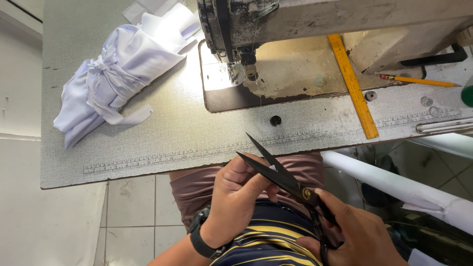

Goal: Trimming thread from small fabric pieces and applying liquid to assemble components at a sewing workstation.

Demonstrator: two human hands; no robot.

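Open black scissors [281, 175] btwn both hands, just off table edge [148, 170].

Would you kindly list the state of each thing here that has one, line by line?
Scissors: blades open, held above the lap.
Right hand: gripping the scissor handles.
Left hand: fingers at the blades, closed around something too small to tell.
White cloth bundle: tied, lying on the table.
Sewing machine: no cloth under the needle.
Yellow ruler: lying flat.
Pencil: lying flat.

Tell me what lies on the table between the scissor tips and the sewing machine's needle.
In the head view, a small black button lies on the table between the scissors and the needle.
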